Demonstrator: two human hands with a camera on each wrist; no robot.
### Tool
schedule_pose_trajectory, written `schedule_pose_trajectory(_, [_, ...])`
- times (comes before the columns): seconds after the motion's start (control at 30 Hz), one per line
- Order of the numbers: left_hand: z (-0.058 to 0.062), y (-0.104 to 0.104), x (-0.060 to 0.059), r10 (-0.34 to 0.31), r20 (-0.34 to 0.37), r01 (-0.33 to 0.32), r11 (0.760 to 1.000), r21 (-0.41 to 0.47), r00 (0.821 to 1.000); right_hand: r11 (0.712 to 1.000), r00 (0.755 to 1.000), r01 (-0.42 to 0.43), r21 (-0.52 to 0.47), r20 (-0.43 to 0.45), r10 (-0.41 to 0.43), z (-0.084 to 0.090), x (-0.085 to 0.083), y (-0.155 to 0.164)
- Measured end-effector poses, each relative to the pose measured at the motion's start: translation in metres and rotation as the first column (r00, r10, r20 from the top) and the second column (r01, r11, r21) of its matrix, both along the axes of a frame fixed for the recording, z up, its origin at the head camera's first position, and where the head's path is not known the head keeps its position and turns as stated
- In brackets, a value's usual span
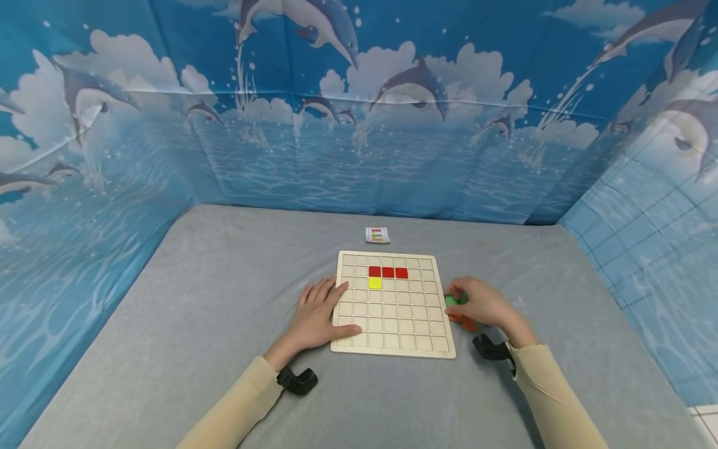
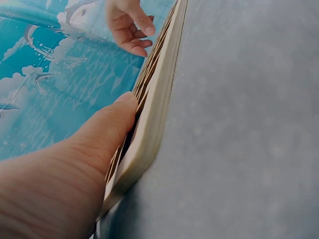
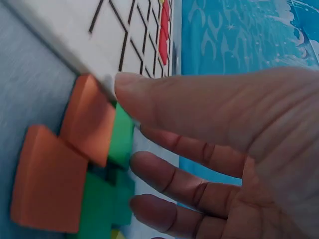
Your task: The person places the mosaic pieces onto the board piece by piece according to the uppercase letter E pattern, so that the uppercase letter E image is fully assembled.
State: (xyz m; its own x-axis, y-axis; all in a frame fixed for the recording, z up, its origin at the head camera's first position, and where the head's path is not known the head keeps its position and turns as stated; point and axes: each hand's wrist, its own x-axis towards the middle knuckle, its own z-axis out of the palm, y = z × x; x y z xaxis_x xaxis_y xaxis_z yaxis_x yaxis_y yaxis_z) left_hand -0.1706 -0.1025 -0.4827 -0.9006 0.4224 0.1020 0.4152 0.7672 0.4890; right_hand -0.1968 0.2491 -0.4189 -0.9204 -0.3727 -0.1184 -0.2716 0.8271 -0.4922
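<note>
**Hands at the grid board**

Left hand (image 1: 318, 317) rests flat, fingers spread, on the left edge of the board (image 1: 392, 337), mid-desk (image 1: 196, 324). Right hand (image 1: 483, 304) curls over green tiles (image 1: 450, 300) and orange tiles (image 1: 468, 323) just right of the board; whether its grip pinches one cannot be told.

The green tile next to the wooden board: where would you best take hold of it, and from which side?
Pinch the green tile by its two opposite thin edges, coming from above on the right of the wooden board. It seems to lie flat among orange tiles, so its faces are hard to reach. The right hand is already curled over it.
</note>
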Motion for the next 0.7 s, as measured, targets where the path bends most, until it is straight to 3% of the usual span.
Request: schedule_pose_trajectory(0.7, [0.0004, 0.0003, 0.0003, 0.002, 0.002, -0.002, 1.0, -0.005, 1.0, 0.996, 0.993, 0.09, -0.003, 0.081, -0.089, -0.0043, -0.0002, 0.0053])
